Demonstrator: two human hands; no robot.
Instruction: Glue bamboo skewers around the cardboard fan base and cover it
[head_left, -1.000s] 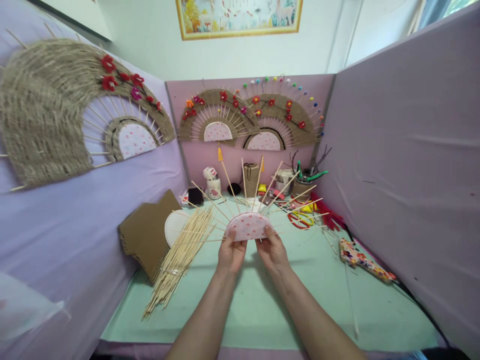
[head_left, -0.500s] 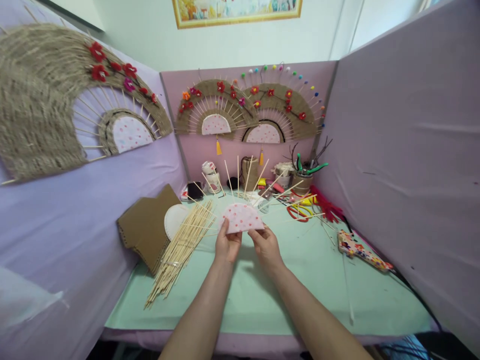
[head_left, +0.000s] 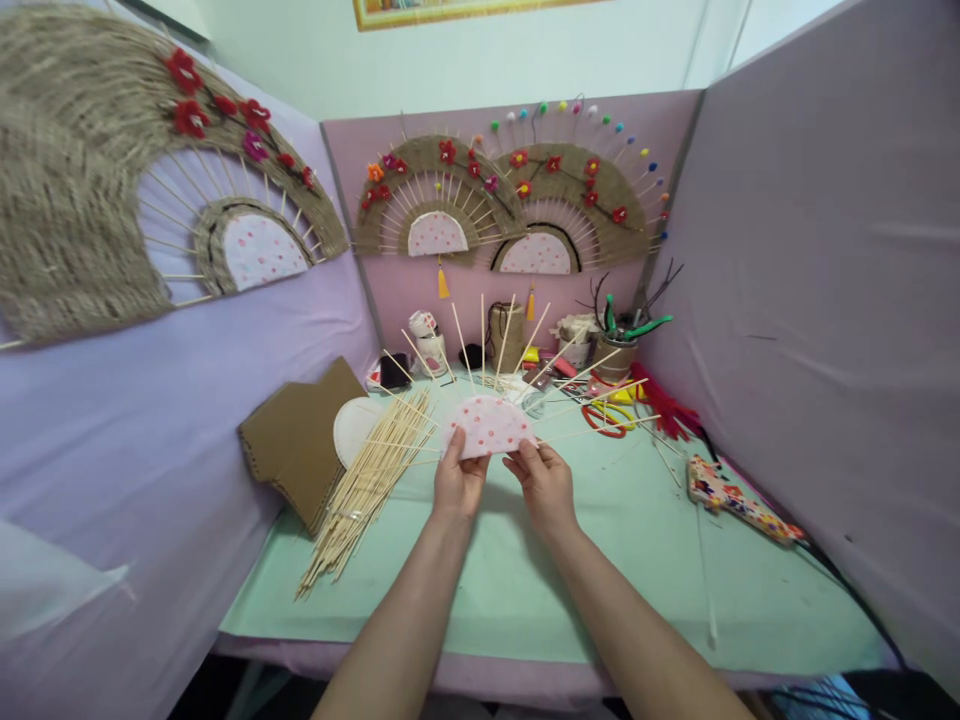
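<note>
A pink half-round piece with red dots is held up above the table, its flat edge toward me. Several thin wooden sticks fan out from its curved side and both ends. My left hand pinches its lower left, thumb on the front face and fingers behind. At the lower right corner, my right hand grips it, thumb on the front. The backs of the sticks are hidden by the piece.
Left on the green tabletop lie a stick bundle, brown cardboard and a white disc. Red-handled scissors and a flower-patterned glue gun with a cord lie right. Finished fans hang behind.
The view has tilted down slightly. My right thumb has moved from under the bottom edge onto the front of the dotted piece; the left hand keeps its hold.
</note>
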